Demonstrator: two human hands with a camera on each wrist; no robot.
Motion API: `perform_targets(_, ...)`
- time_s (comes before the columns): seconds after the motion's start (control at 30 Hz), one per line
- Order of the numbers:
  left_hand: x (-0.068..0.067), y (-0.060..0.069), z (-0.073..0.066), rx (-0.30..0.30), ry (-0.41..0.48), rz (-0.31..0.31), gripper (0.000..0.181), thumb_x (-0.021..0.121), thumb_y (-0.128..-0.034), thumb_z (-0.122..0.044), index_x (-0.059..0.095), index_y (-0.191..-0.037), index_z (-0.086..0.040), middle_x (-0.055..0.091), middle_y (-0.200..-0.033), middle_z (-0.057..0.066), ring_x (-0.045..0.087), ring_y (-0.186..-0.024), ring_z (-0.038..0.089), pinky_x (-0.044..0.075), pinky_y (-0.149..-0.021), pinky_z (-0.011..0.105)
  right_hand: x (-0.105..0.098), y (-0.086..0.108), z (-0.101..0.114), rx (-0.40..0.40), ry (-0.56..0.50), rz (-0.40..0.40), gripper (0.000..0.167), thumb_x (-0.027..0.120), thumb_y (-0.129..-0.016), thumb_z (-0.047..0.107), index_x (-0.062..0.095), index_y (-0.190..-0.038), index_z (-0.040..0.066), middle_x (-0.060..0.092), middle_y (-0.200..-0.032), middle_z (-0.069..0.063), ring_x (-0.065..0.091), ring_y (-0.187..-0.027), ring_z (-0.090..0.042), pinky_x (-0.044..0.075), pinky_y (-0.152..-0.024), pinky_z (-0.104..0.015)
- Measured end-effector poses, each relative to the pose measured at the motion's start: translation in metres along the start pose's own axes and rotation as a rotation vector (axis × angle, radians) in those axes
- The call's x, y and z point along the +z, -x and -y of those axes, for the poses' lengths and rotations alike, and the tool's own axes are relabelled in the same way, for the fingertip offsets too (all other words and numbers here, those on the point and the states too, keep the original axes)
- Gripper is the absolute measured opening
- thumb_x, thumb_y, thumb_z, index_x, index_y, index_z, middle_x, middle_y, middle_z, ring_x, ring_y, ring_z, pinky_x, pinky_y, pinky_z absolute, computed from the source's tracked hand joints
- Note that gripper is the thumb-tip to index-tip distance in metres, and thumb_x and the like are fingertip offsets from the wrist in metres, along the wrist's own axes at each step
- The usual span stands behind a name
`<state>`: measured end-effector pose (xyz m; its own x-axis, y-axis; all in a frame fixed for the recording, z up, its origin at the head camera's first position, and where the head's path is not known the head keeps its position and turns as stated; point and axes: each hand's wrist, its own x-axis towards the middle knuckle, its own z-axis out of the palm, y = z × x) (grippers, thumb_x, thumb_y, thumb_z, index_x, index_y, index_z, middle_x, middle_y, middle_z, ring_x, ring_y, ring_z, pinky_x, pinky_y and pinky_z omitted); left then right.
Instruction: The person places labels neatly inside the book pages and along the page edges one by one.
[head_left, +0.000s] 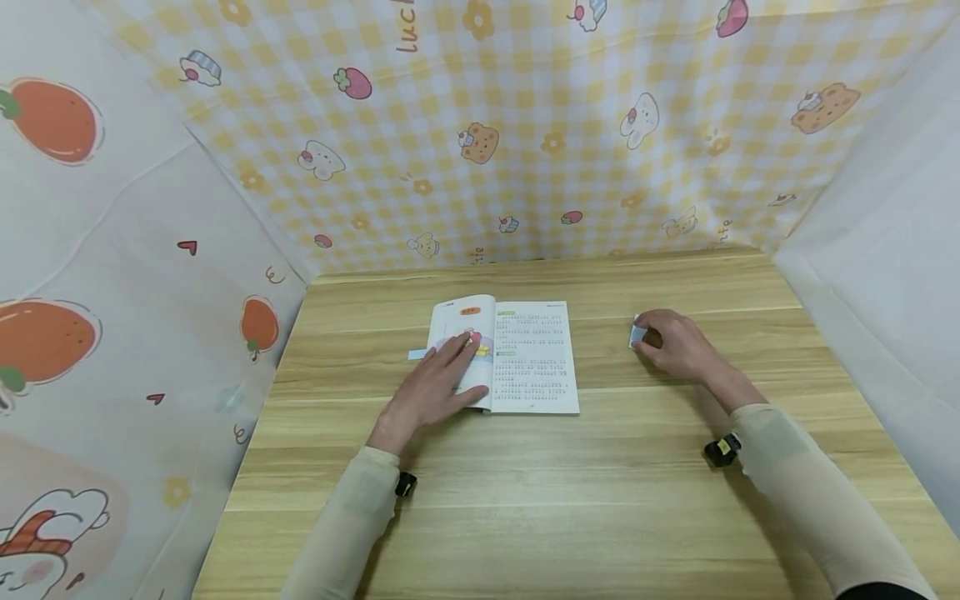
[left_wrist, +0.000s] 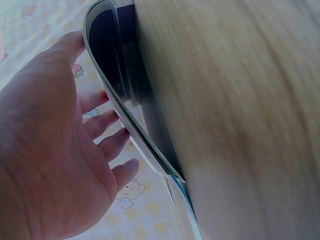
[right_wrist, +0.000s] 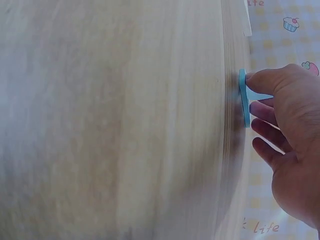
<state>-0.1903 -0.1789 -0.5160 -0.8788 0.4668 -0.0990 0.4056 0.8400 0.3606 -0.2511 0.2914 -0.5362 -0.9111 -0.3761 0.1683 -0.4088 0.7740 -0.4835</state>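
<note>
An open book (head_left: 534,358) lies on the table, with print on its right page and a coloured picture on its left. My left hand (head_left: 431,390) rests on the left page, fingers spread; in the left wrist view the book's pages (left_wrist: 112,92) bow up off the wood. A pale blue paper strip (head_left: 417,354) sticks out past the book's left edge. Farther right, the thumb and forefinger of my right hand (head_left: 681,348) pinch at a small light blue sticky note pad (head_left: 637,335). Its thin edge (right_wrist: 244,97) shows in the right wrist view.
The wooden table (head_left: 510,508) ends at the back against a yellow checked cloth (head_left: 525,167) with cartoon prints. White cloths hang at the left (head_left: 172,300) and right (head_left: 892,225) sides. Bare wood separates the book from the pad.
</note>
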Motion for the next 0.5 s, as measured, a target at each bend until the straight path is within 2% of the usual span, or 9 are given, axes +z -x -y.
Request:
perform_targets(0.33,0.0018,-0.0003,0.0015,-0.003,-0.002,0.006,0.093,0.058,-0.1124,-0.065,0.019,-0.183,-0.018,0.015,-0.193,0.005,0.02,-0.179,0.035,0.019,-0.147,0.06,0.0029,0.0005,-0.0001,-0.011,-0.025,-0.022,0.007,0.084,-0.1,0.006,0.079,-0.104,0.003,0.079,-0.133,-0.027,0.073,-0.129,-0.051,0.062,-0.107,-0.066)
perform_targets(0.5,0.0007,0.0,0.0007,0.001,-0.002,0.001,0.093,0.058,-0.1124,-0.065,0.019,-0.183,-0.018,0.016,-0.193,0.005,0.02,-0.179,0.036,0.02,-0.146,0.061,0.0018,-0.0006,0.0005,-0.011,-0.016,-0.02,0.012,0.079,-0.104,0.005,0.079,-0.114,-0.002,0.078,-0.133,-0.029,0.076,-0.121,-0.049,0.064,-0.1,-0.065)
